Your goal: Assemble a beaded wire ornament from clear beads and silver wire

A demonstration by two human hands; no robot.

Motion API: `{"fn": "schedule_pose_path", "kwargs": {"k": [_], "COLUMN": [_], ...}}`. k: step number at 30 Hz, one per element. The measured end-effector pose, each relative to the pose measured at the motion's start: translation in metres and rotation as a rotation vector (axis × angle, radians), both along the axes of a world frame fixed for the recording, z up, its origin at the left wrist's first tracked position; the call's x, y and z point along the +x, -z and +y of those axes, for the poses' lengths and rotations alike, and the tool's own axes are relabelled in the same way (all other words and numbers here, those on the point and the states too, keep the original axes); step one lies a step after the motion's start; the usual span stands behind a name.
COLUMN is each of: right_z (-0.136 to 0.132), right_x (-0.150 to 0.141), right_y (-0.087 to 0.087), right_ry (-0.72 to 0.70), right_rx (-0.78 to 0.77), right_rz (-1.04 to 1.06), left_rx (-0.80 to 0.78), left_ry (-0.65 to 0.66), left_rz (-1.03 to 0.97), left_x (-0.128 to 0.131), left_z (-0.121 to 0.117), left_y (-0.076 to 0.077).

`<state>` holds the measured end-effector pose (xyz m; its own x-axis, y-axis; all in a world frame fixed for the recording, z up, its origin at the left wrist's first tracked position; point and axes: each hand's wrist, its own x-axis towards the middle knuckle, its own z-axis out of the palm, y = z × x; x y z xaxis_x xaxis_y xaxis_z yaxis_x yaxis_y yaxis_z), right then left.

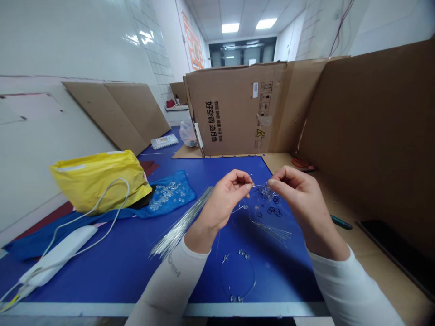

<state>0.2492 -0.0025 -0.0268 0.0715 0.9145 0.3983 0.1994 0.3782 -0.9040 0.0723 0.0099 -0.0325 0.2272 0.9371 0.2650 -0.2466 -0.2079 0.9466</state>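
My left hand [220, 201] is closed in a pinch on a thin clear wire [260, 185] above the table. Opposite it, my right hand [304, 201] pinches the same wire, thumb against forefinger. A clear bead [245, 206] shows just below my left fingertips; whether it hangs on the wire I cannot tell. Under my right hand lie small dark rings [274, 212] and a short bundle of wires [273, 230]. A long silvery wire bundle [185, 224] lies beside my left forearm. Closer to me rests a wire loop with clear beads [244, 255].
Loose clear beads [166, 194] lie on blue cloth [188, 188] at left, by a yellow bag [102, 181] and a white power strip [61, 253] with its cable. Cardboard [238, 113] walls the back and right. A teal pen [340, 222] and scissors [302, 164] lie right.
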Motion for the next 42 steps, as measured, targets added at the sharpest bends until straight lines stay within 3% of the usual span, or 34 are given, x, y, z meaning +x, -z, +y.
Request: {"fn": "schedule_pose_path", "kwargs": {"k": [12, 23, 35, 42], "right_z": [0.0012, -0.0013, -0.0032, 0.0001], "right_x": [-0.0047, -0.0006, -0.0039, -0.0070], "right_y": [0.0025, 0.0006, 0.0007, 0.0029], "right_ry": [0.103, 0.065, 0.123, 0.138], "right_rx": [0.148, 0.140, 0.216, 0.200], "right_rz": [-0.149, -0.181, -0.203, -0.182], "left_rx": [0.023, -0.033, -0.069, -0.004], "left_ry": [0.002, 0.024, -0.032, -0.028], "left_rz": [0.050, 0.015, -0.028, -0.010], "left_x": [0.0005, -0.0006, -0.0011, 0.0003], "left_z": [0.0003, 0.0019, 0.0031, 0.0016], "left_y": [0.0018, 0.0025, 0.0015, 0.0024]}}
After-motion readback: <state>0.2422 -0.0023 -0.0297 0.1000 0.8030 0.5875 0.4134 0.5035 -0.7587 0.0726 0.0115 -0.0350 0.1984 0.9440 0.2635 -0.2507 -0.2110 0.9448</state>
